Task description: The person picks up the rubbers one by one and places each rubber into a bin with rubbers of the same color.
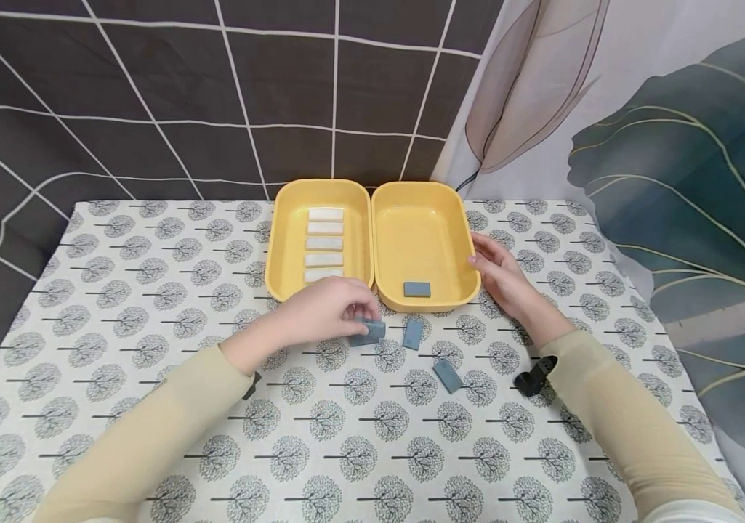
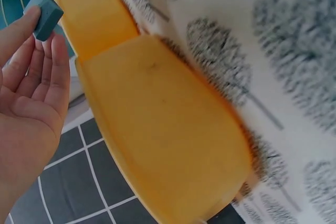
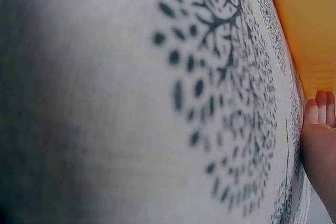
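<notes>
My left hand point(image 1: 329, 312) pinches a small blue-grey block point(image 2: 44, 15) between thumb and fingers, just in front of the yellow two-part box point(image 1: 372, 280). In the head view, the held block overlaps another blue block point(image 1: 360, 340) low by the table. Two more blue blocks, one upright to the box point(image 1: 413, 334) and one slanted point(image 1: 447, 375), lie on the cloth to the right. My right hand point(image 1: 506, 280) rests against the right outer wall of the box, its fingers fairly straight point(image 3: 321, 109) and the thumb at the rim.
Several white blocks point(image 1: 324, 243) lie in a column in the box's left half. A single blue block point(image 1: 416, 289) sits near the front of the right half. Tree-print cloth point(image 1: 359, 436) covers the table; a dark gridded curtain point(image 1: 280, 87) hangs behind.
</notes>
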`<state>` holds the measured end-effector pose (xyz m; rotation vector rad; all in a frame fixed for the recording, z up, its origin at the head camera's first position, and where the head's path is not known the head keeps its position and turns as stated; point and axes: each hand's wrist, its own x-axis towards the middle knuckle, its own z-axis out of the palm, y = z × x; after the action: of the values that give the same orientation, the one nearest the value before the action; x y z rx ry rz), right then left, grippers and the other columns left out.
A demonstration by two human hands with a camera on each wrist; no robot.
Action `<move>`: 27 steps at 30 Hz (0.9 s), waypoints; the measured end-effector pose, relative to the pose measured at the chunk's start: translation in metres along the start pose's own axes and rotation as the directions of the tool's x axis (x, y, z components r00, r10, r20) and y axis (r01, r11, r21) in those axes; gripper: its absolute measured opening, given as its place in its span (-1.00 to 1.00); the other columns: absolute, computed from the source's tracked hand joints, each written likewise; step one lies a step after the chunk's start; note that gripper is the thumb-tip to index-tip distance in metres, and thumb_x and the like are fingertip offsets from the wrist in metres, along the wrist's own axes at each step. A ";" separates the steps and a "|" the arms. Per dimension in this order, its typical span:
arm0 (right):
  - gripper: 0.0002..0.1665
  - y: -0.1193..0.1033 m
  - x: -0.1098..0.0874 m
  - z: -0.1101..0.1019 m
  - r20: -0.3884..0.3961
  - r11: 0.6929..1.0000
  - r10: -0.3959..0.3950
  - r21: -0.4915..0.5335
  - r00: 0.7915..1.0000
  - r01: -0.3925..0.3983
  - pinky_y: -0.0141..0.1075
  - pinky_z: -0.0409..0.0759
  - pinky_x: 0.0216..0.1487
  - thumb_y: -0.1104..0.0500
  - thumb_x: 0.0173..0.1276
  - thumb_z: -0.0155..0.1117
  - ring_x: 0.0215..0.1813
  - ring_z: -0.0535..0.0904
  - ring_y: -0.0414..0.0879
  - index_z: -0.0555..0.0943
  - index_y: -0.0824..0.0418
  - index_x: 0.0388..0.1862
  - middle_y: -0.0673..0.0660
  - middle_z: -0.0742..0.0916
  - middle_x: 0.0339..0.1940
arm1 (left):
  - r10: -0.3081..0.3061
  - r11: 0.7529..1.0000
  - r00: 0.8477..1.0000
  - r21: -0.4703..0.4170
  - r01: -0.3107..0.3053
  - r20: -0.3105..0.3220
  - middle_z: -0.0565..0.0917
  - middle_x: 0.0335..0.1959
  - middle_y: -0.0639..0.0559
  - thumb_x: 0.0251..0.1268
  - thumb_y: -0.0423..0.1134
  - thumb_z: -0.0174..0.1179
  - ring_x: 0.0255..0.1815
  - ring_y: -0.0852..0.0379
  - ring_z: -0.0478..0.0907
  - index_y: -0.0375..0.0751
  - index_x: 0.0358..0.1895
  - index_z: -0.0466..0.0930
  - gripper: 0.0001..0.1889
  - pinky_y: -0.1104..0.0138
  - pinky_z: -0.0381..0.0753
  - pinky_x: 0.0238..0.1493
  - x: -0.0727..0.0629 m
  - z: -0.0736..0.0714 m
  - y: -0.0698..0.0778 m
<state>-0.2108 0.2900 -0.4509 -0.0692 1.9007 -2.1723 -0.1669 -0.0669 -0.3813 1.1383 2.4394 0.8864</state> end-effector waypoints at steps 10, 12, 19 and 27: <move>-0.30 0.001 0.000 -0.001 -0.002 1.000 0.001 0.002 1.000 -0.001 -0.54 0.59 0.38 0.41 0.59 0.04 0.30 0.55 -0.24 0.19 0.33 0.65 -0.09 0.59 0.32 | 0.020 1.000 1.000 0.000 -0.020 0.006 0.77 -0.21 0.06 0.27 -0.37 0.47 -0.19 0.18 0.64 -0.15 -0.13 0.78 -0.85 0.38 0.74 -0.04 0.025 -0.018 0.005; -0.31 0.001 0.001 -0.001 -0.003 1.000 0.001 0.005 1.000 -0.001 -0.54 0.59 0.37 0.41 0.59 0.04 0.29 0.56 -0.25 0.20 0.33 0.65 -0.09 0.59 0.31 | 0.023 1.000 1.000 0.004 -0.023 0.006 0.77 -0.21 0.06 0.28 -0.36 0.48 -0.19 0.17 0.64 -0.15 -0.14 0.77 -0.86 0.38 0.74 -0.04 0.030 -0.020 0.005; -0.32 0.000 0.001 0.000 0.001 1.000 0.001 -0.003 1.000 -0.001 -0.53 0.61 0.36 0.42 0.59 0.02 0.27 0.57 -0.25 0.21 0.32 0.64 -0.10 0.60 0.30 | -0.003 1.000 1.000 -0.014 0.003 -0.017 0.76 -0.23 0.07 0.32 -0.32 0.45 -0.17 0.14 0.63 -0.11 -0.14 0.78 -0.89 0.33 0.71 -0.01 0.044 -0.027 0.005; -0.30 -0.001 -0.001 0.000 0.000 1.000 0.011 -0.008 1.000 -0.011 -0.54 0.60 0.36 0.40 0.60 0.03 0.28 0.56 -0.26 0.17 0.32 0.67 -0.11 0.59 0.31 | -0.020 0.995 0.999 -0.094 0.017 -0.029 0.80 -0.18 -0.01 0.31 -0.37 0.46 -0.14 0.10 0.67 -0.20 -0.09 0.79 -0.85 0.34 0.74 0.01 0.065 -0.037 0.002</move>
<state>-0.2102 0.2900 -0.4493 -0.0601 1.9052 -2.1579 -0.2259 -0.0306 -0.3533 1.0757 2.4000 1.0077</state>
